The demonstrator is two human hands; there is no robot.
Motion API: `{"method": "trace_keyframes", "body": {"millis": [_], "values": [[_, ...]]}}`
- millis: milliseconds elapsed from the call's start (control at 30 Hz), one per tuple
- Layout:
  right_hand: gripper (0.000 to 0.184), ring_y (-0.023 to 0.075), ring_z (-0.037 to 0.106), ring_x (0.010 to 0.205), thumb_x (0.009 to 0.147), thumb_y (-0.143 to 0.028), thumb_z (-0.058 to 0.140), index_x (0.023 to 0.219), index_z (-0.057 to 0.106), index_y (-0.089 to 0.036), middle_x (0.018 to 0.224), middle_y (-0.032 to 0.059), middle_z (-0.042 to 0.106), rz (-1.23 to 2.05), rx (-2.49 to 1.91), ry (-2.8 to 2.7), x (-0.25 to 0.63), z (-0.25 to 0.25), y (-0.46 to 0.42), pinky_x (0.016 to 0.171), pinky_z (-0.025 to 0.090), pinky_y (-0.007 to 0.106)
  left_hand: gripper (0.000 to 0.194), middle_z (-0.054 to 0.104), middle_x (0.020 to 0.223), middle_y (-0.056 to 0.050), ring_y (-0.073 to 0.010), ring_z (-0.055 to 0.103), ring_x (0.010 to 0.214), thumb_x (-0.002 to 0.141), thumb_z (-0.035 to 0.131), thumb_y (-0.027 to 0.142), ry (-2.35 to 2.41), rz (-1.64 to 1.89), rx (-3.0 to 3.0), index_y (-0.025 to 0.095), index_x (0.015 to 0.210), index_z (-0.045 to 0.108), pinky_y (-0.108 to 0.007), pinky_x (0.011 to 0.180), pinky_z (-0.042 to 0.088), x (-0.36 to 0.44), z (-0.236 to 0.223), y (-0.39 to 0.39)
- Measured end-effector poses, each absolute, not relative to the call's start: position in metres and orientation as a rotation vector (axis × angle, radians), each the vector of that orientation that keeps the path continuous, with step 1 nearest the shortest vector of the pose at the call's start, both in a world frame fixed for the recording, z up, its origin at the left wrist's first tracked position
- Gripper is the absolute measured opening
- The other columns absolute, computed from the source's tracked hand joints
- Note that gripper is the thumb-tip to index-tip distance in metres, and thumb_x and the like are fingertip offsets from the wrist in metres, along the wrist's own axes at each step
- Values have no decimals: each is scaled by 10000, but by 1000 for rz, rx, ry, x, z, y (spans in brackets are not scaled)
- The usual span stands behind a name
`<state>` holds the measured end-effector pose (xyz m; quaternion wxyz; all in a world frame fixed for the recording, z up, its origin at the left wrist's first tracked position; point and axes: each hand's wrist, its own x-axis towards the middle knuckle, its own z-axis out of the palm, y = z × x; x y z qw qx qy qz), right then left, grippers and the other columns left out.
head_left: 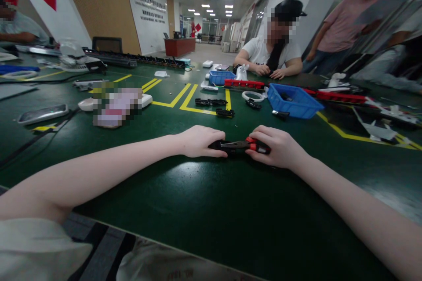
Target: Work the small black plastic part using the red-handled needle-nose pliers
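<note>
Just above the green table (198,193), my right hand (277,145) is closed around the red-and-black handles of a pair of pliers (242,145). The jaws point left, toward my left hand (204,141). Pinched between my left thumb and fingers is a small black part (216,145), mostly covered by the fingers. The pliers' tip meets or overlaps this part; I cannot tell whether the jaws grip it. Beyond my hands lie similar black parts (211,102), with another black piece (225,113) nearer.
A blue bin (293,103) stands to the right, a smaller blue bin (222,77) farther back. A white cable coil (253,96) lies between them. At left are phones (42,114) and a black cable (39,136). Across the table sits a person in a black cap (273,48).
</note>
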<state>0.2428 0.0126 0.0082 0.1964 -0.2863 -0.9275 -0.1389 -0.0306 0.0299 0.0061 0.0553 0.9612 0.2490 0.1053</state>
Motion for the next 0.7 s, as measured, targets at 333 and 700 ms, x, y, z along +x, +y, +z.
{"method": "trace_keyframes", "body": {"millis": [333,700], "values": [[276,183,595,699,850,-402,580,925,621,-140,872,105,639,-507,-757,-2575,241,10,8,606,488,305,333,618,877,-16,-175,586,760,927,509,520,755,294,2964,188,954,511,-246,600,340,-29,7,29],[285,191,591,700,852,-406,569,914,624,-134,872,115,646,-591,-744,-2556,238,11,5,612,493,317,325,615,880,-15,-180,587,776,929,511,518,726,279,2970,196,966,493,-247,608,335,-30,5,31]]}}
